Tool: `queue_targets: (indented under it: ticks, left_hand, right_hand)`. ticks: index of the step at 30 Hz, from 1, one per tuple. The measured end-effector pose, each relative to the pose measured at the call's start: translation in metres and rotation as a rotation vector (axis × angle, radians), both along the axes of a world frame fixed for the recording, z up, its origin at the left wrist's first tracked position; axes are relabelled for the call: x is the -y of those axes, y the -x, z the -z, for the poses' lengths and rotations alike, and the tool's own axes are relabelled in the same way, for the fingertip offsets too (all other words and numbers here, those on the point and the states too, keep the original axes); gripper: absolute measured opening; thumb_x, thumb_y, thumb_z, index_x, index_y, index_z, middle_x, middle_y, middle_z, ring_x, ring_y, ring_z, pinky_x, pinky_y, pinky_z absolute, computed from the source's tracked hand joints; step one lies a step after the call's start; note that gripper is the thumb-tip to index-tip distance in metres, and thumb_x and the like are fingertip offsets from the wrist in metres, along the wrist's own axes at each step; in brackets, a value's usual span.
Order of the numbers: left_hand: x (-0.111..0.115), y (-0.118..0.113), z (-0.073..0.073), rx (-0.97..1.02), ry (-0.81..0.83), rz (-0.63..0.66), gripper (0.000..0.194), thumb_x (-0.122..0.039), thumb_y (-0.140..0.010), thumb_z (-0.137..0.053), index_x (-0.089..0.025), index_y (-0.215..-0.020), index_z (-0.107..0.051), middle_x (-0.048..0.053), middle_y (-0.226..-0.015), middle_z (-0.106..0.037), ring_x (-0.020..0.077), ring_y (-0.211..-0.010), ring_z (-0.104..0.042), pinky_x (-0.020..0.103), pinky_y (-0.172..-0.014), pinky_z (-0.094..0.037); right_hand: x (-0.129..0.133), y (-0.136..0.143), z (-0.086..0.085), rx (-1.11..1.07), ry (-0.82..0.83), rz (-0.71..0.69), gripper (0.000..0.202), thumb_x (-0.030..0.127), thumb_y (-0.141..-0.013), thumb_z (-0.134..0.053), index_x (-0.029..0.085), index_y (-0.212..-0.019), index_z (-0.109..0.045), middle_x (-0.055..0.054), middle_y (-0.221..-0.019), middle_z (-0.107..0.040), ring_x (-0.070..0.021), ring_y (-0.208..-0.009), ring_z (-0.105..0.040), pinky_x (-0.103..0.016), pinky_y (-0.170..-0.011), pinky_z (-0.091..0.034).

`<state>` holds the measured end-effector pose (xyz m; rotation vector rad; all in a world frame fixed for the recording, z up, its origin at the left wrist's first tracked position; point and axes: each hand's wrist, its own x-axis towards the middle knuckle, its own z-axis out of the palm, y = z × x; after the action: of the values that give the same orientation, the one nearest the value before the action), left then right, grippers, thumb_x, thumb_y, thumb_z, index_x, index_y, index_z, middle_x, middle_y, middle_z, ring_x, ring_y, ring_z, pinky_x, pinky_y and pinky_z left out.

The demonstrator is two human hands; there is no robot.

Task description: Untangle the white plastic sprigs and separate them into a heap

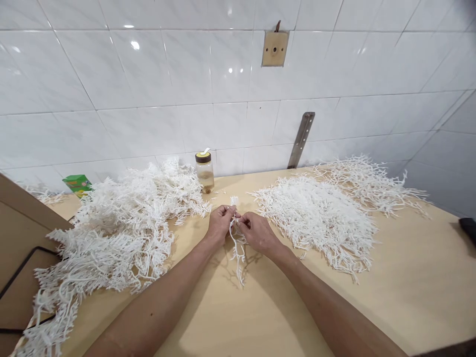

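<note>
Both hands meet over the middle of the table, fingers closed. My left hand [220,224] pinches the upper end of a white branching sprig [239,255], which looks like a bare artificial twig. My right hand [257,232] pinches the same sprig close beside the left fingertips. Its forked lower part hangs towards me. A small white bristly tip [234,200] shows just beyond the fingers; whether it belongs to the same sprig I cannot tell. The exact contact between fingertips is partly hidden.
A large tangled heap of white sprigs [122,223] lies left, a flatter pile [320,218] right, with looser sprigs [368,183] behind it. A lidded jar [205,173] stands by the tiled wall. Also there are a green box [78,185], a metal bracket [302,140] and a dark object [467,229].
</note>
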<state>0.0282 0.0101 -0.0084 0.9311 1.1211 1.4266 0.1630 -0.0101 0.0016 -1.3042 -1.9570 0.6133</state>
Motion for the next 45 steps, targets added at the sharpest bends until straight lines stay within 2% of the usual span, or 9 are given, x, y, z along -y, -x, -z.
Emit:
queue_targets:
  ticks: [6, 14, 17, 22, 24, 29, 35, 40, 45]
  left_hand:
    - [-0.002, 0.004, 0.000, 0.007, -0.016, -0.003, 0.037, -0.048, -0.068, -0.074, -0.016, -0.066, -0.055, -0.003, -0.057, -0.058, 0.0045, -0.036, -0.038, 0.019, -0.035, -0.029]
    - [0.009, -0.001, -0.004, -0.225, -0.061, 0.089, 0.033, -0.047, -0.070, -0.073, -0.015, -0.071, -0.063, 0.002, -0.063, -0.066, 0.0050, -0.035, -0.040, 0.018, -0.033, -0.033]
    - [0.014, -0.005, -0.007, -0.282, -0.100, 0.097, 0.033, -0.047, -0.070, -0.073, -0.015, -0.068, -0.067, 0.003, -0.064, -0.067, 0.0063, -0.040, -0.044, 0.018, -0.037, -0.038]
    - [0.020, -0.009, -0.009, -0.333, -0.124, 0.128, 0.030, -0.045, -0.070, -0.073, -0.016, -0.066, -0.070, 0.003, -0.063, -0.066, 0.0083, -0.044, -0.047, 0.019, -0.039, -0.040]
    - [0.020, -0.009, -0.009, -0.364, -0.136, 0.156, 0.028, -0.044, -0.072, -0.072, -0.016, -0.067, -0.070, 0.004, -0.063, -0.067, 0.0097, -0.047, -0.051, 0.019, -0.041, -0.040]
    - [0.020, -0.011, -0.006, -0.433, -0.196, 0.177, 0.025, -0.041, -0.075, -0.069, -0.017, -0.070, -0.072, 0.003, -0.059, -0.065, 0.0110, -0.048, -0.052, 0.021, -0.046, -0.040]
    - [0.024, -0.015, -0.002, -0.530, -0.299, 0.139, 0.018, -0.035, -0.075, -0.069, -0.019, -0.074, -0.077, 0.001, -0.059, -0.066, 0.0125, -0.052, -0.052, 0.023, -0.053, -0.040]
    - [0.025, -0.014, -0.002, -0.576, -0.318, 0.117, 0.019, -0.035, -0.077, -0.067, -0.019, -0.077, -0.078, 0.002, -0.065, -0.070, 0.0142, -0.056, -0.056, 0.024, -0.055, -0.042]
    - [0.022, -0.014, -0.003, -0.461, -0.243, 0.108, 0.019, -0.034, -0.074, -0.071, -0.018, -0.081, -0.077, 0.006, -0.076, -0.074, 0.0163, -0.064, -0.064, 0.025, -0.060, -0.049]
  right_hand:
    - [0.002, 0.002, -0.001, 0.051, -0.066, -0.106, 0.015, 0.019, -0.084, -0.049, 0.019, -0.070, -0.055, -0.002, -0.073, -0.063, -0.0144, -0.067, -0.054, -0.026, -0.064, -0.039]
    - [-0.031, -0.056, -0.015, -0.074, -0.044, 0.424, 0.012, 0.031, -0.078, -0.058, 0.020, -0.076, -0.061, -0.004, -0.073, -0.067, -0.0183, -0.069, -0.062, -0.030, -0.068, -0.046]
    - [-0.035, -0.071, -0.018, -0.084, -0.026, 0.511, 0.013, 0.030, -0.076, -0.059, 0.018, -0.080, -0.062, -0.004, -0.076, -0.068, -0.0167, -0.062, -0.062, -0.031, -0.065, -0.048]
    - [-0.029, -0.061, -0.021, -0.325, 0.178, 0.302, 0.023, 0.035, -0.081, -0.058, 0.018, -0.094, -0.066, 0.000, -0.069, -0.061, -0.0113, -0.047, -0.055, -0.027, -0.050, -0.049]
    - [-0.026, -0.055, -0.022, -0.450, 0.245, 0.191, 0.028, 0.039, -0.081, -0.060, 0.017, -0.098, -0.066, -0.001, -0.070, -0.060, -0.0123, -0.054, -0.056, -0.025, -0.047, -0.049]
    - [-0.023, -0.052, -0.024, -0.602, 0.377, 0.000, 0.033, 0.045, -0.078, -0.067, 0.017, -0.094, -0.066, -0.008, -0.096, -0.063, -0.0127, -0.070, -0.056, -0.020, -0.044, -0.048]
    - [-0.023, -0.051, -0.023, -0.636, 0.470, -0.003, 0.032, 0.041, -0.069, -0.075, 0.016, -0.085, -0.063, 0.000, -0.068, -0.054, -0.0102, -0.060, -0.051, -0.019, -0.043, -0.043]
    - [-0.026, -0.053, -0.022, -0.733, 0.444, 0.048, 0.035, 0.031, -0.060, -0.080, 0.016, -0.087, -0.062, -0.001, -0.075, -0.059, -0.0090, -0.058, -0.050, -0.021, -0.044, -0.044]
    - [-0.027, -0.054, -0.022, -0.771, 0.401, 0.090, 0.034, 0.031, -0.061, -0.078, 0.016, -0.087, -0.063, 0.000, -0.071, -0.058, -0.0098, -0.058, -0.051, -0.022, -0.045, -0.045]
